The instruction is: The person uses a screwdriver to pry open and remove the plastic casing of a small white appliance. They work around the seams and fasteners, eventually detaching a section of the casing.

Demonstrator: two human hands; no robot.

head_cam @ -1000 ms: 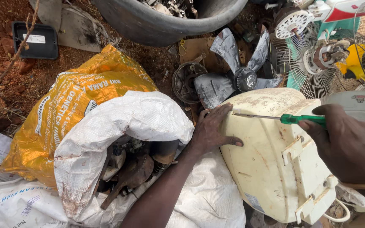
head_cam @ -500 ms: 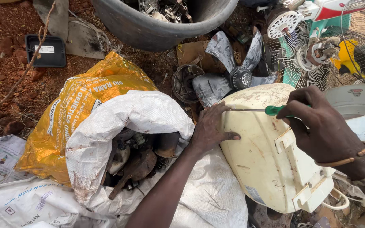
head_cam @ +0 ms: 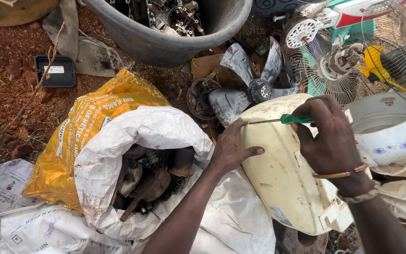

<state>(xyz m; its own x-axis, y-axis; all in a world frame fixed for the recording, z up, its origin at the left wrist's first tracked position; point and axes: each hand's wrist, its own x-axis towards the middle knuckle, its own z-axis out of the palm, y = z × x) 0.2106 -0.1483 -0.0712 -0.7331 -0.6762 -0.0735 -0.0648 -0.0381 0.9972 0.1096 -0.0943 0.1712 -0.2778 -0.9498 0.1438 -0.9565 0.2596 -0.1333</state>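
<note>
Red dirt ground carries scrap throughout. At left sits a yellow sack [head_cam: 90, 136], and just beside it a white sack [head_cam: 142, 141] holds rusted metal parts. My left hand [head_cam: 231, 148] lies flat with fingers spread against the edge of a cream plastic housing [head_cam: 283, 178], steadying it. My right hand [head_cam: 327, 136] is clenched around a green-handled screwdriver [head_cam: 283, 120], tip pointing left over the housing. Fan grilles [head_cam: 381, 61] lie at far right.
</note>
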